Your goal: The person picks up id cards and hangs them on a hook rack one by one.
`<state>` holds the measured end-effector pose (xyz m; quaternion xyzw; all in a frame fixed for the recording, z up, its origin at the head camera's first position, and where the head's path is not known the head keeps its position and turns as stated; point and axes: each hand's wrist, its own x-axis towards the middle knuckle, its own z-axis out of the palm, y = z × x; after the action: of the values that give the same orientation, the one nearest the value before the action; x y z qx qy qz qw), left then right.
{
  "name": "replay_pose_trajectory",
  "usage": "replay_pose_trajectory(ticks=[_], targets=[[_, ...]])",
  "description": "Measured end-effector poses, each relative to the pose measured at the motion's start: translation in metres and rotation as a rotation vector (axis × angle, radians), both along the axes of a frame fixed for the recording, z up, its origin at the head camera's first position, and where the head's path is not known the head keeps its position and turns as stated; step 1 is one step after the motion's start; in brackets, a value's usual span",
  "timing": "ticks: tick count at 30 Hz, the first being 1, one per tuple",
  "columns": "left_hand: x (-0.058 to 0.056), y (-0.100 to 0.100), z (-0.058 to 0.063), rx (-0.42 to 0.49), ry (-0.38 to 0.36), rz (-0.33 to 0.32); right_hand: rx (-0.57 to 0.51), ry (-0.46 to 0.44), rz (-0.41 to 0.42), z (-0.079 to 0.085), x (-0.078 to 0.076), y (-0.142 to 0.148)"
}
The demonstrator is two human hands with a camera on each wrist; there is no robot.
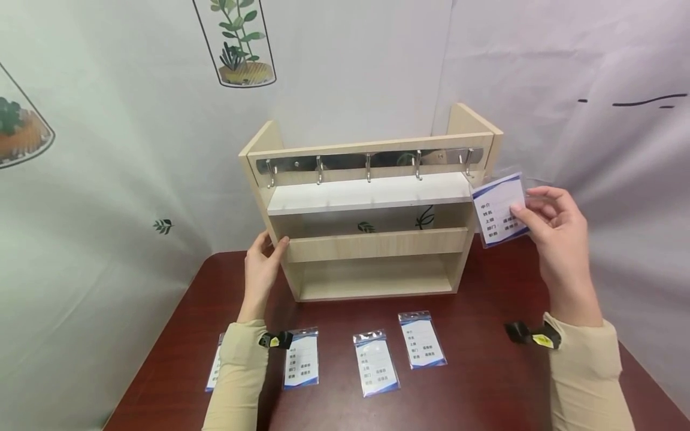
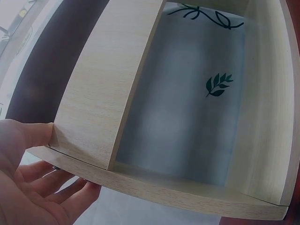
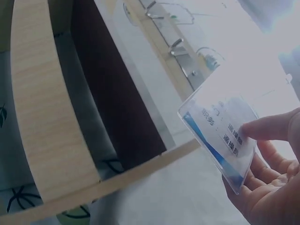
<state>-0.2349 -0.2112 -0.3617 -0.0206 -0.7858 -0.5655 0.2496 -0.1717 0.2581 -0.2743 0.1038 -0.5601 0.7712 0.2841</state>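
Observation:
My right hand [image 1: 557, 233] pinches a badge in a clear plastic sleeve [image 1: 501, 209] between thumb and fingers, up beside the right end of the wooden rack [image 1: 377, 245]. The right wrist view shows the same badge [image 3: 220, 136] tilted, thumb on its printed face. A metal strip with several hooks [image 1: 368, 167] runs along the rack's upper front; the rightmost hook [image 1: 468, 160] is close to the badge. On the other side, my left hand [image 1: 261, 263] grips the rack's left side panel [image 2: 187, 194], thumb in front and fingers behind it.
On the dark red table [image 1: 485, 383] lie more badges: one in the middle [image 1: 375, 364], one to its right [image 1: 422, 341], one to its left [image 1: 302, 359], and another [image 1: 214, 365] partly hidden by my left sleeve. A white patterned curtain [image 1: 356, 72] hangs behind the rack.

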Motion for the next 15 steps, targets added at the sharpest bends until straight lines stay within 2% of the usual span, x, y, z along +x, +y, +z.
replay_pose_trajectory(ticks=[6, 15], targets=[[0.0, 0.003, 0.0, 0.008, 0.009, -0.005, -0.038, 0.018, -0.008, 0.004, -0.003, -0.013], [0.002, 0.003, 0.002, 0.005, 0.016, -0.005, 0.0, -0.016, -0.027, 0.0, -0.008, -0.025]])
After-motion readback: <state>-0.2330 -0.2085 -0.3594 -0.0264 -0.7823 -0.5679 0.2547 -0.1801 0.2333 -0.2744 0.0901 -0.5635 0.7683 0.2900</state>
